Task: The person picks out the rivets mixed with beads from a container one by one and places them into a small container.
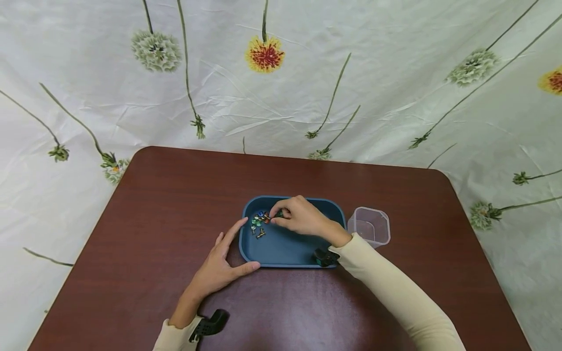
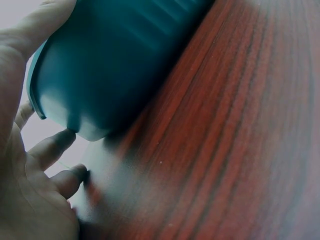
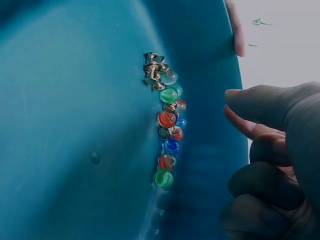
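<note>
Left hand released, spread at left edge of tray — right hand bent (can't tell grip) by marbles, metal fasteners.

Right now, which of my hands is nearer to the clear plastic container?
Right. Your right hand is over the blue tray, its wrist beside the clear plastic container; your left hand is at the tray's left end, farther away.
</note>
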`<act>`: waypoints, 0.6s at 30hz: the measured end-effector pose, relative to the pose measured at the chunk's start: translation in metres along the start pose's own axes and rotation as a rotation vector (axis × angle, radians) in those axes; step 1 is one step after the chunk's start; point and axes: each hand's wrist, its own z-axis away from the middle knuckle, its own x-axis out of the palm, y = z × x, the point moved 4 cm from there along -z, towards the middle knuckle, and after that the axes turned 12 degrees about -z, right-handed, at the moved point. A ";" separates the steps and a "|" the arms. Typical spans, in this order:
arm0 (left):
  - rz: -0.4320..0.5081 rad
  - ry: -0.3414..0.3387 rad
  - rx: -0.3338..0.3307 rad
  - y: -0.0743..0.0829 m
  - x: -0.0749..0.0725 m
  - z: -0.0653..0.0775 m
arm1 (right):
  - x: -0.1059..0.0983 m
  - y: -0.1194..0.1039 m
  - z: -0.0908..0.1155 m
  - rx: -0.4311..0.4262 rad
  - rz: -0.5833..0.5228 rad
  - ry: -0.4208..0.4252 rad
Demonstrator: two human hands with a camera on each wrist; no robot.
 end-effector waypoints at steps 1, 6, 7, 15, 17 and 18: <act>0.000 0.000 0.001 0.000 0.000 0.000 | 0.001 -0.001 -0.001 0.001 -0.004 -0.011; 0.004 -0.003 0.002 -0.001 0.000 0.001 | 0.005 -0.001 -0.005 0.000 -0.022 -0.060; 0.005 -0.002 0.001 -0.001 0.000 0.001 | 0.006 -0.001 -0.006 -0.006 -0.022 -0.069; 0.005 0.003 0.000 -0.001 0.000 0.000 | 0.015 0.003 -0.016 -0.028 0.034 -0.145; 0.006 0.002 0.002 0.000 0.000 0.000 | 0.018 0.004 -0.017 -0.027 0.044 -0.158; 0.005 0.002 0.004 0.000 -0.001 0.000 | 0.019 0.004 -0.018 -0.028 0.047 -0.163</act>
